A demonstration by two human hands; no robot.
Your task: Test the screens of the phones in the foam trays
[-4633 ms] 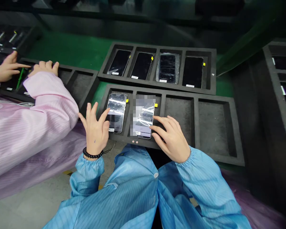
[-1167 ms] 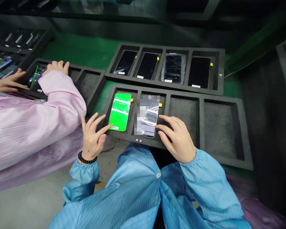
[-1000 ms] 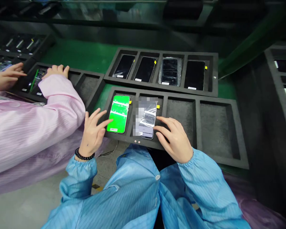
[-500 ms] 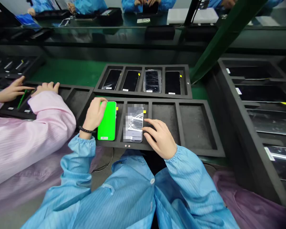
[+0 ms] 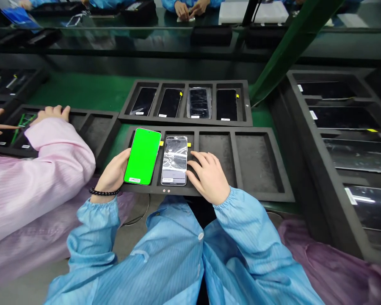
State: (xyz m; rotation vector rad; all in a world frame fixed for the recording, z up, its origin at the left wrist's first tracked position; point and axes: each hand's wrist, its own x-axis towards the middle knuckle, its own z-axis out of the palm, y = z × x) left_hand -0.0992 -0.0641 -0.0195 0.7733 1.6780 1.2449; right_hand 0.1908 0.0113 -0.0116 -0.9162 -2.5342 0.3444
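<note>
My left hand (image 5: 113, 171), with a black beaded bracelet at the wrist, grips the left edge of a smartphone (image 5: 142, 156) whose screen is solid green. This phone is slightly tilted over the left compartment of a black foam tray (image 5: 209, 192); the fingers behind it are hidden. Beside it, a second smartphone (image 5: 174, 161) with a lit grey-white screen lies in its own compartment. My right hand (image 5: 211, 176) rests at that phone's right edge with fingers apart, holding nothing; whether the fingertips touch the phone I cannot tell. Yellow tabs stick out at both phones' right sides.
Behind stands another foam tray (image 5: 186, 120) with several dark-screened phones. On the right, a larger tray (image 5: 322, 161) holds more phones. A green post (image 5: 288, 55) slants behind. At left, a co-worker's pink sleeve (image 5: 60, 144) reaches over a neighbouring tray. People in blue work opposite.
My left hand has gone from the green-screen phone's top to its left edge, and the phone has tilted up. My right hand stays by the second phone. The view has shifted slightly.
</note>
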